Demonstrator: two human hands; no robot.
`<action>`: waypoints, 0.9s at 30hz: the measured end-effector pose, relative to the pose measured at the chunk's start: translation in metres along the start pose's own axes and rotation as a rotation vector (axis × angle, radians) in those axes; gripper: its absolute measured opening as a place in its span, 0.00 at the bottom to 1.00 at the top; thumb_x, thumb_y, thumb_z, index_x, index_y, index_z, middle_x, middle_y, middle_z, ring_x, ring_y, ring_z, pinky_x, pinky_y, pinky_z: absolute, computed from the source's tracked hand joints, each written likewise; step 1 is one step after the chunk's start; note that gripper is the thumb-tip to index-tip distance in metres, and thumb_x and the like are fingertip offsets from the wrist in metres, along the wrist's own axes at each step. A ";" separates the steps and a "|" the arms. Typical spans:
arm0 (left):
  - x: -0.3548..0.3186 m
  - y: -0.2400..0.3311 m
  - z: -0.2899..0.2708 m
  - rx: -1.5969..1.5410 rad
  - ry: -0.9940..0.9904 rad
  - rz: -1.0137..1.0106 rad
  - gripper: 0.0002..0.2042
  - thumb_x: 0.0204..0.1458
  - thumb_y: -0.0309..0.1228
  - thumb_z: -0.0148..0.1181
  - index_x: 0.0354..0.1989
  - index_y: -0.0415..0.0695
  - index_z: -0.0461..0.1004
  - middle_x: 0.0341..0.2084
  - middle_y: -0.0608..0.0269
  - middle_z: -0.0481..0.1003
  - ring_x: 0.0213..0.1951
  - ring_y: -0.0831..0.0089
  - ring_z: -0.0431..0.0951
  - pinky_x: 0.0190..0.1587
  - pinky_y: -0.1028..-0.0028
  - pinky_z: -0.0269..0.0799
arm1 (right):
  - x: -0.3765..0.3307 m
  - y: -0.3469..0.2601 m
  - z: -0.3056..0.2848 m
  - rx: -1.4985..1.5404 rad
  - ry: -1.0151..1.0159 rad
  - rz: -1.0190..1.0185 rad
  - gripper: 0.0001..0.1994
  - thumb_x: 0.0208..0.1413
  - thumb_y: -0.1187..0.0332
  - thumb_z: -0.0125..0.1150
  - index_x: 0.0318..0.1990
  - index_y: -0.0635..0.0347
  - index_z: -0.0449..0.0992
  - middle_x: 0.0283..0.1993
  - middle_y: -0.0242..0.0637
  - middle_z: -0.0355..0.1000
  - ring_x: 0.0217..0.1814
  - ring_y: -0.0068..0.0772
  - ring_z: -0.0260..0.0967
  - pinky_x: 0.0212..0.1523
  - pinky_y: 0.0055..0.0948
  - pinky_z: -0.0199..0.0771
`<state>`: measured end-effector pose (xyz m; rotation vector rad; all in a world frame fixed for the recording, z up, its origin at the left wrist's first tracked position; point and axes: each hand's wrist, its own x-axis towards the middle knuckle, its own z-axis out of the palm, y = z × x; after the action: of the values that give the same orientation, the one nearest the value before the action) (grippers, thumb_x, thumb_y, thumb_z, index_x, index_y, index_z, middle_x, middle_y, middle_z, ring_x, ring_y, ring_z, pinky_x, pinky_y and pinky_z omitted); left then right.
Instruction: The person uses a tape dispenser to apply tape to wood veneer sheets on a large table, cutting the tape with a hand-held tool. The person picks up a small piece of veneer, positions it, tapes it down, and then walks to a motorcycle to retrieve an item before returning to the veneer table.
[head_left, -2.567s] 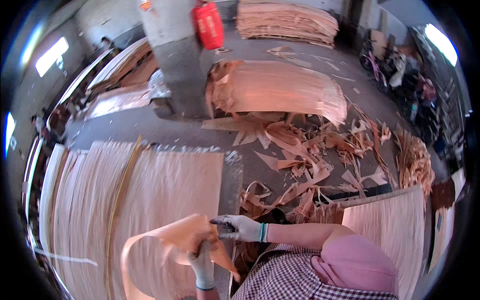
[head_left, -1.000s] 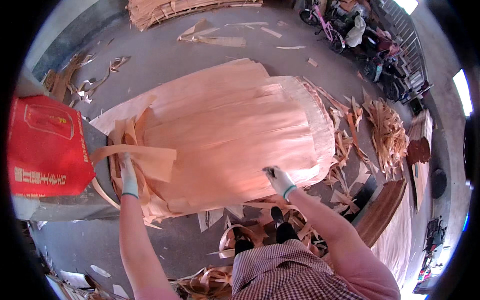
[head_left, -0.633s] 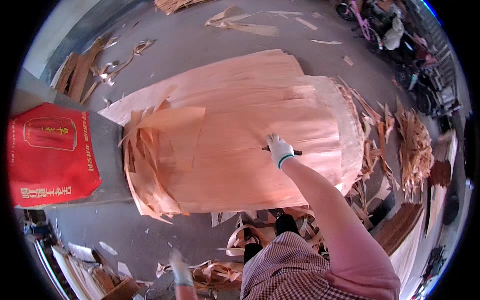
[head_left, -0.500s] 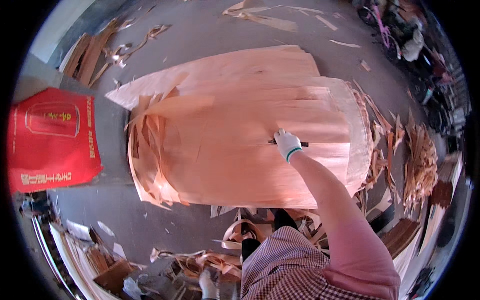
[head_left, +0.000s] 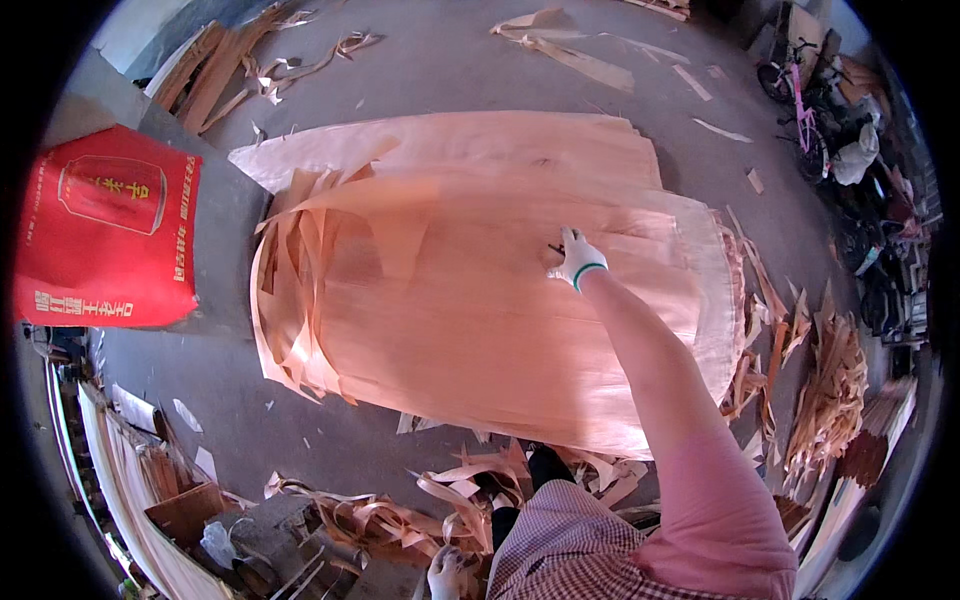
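Note:
A broad stack of thin, pinkish wood veneer sheets (head_left: 480,300) lies in front of me. Over it, right of the middle, is my right hand (head_left: 577,260), in a white glove with a green cuff edge. Its fingers are closed round a small dark tool (head_left: 556,248), likely a knife, mostly hidden by the glove. Torn veneer strips (head_left: 310,270) lie bunched across the stack's left end. My left hand (head_left: 443,574), also white-gloved, hangs low at the bottom edge beside my checked apron, away from the stack; its fingers are too small and unclear to read.
Left of the stack, a red printed sheet (head_left: 110,230) covers a grey block. Veneer scraps (head_left: 390,520) litter the floor near my feet. A tall heap of strips (head_left: 828,390) stands at the right, with a pink bicycle (head_left: 803,110) and clutter farther back.
My right hand has shifted slightly up over the sheets with the dark tool turned in its grip. A loose flap now shows near the strips. The view has tilted; my left hand stays low.

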<state>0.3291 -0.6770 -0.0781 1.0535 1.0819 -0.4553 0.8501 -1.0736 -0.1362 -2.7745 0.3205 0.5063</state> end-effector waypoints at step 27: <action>-0.092 -0.047 -0.071 0.411 0.054 0.633 0.17 0.58 0.34 0.53 0.53 0.39 0.70 0.46 0.60 0.75 0.47 0.75 0.74 0.49 0.76 0.68 | -0.458 -0.143 -0.043 0.432 -0.349 -0.957 0.19 0.48 0.69 0.61 0.49 0.66 0.73 0.33 0.52 0.74 0.35 0.34 0.76 0.35 0.30 0.73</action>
<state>0.2178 -0.6535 -0.0246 1.7024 0.6533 -0.1330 0.4840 -0.8800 0.1093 -2.0322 -0.8328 0.5464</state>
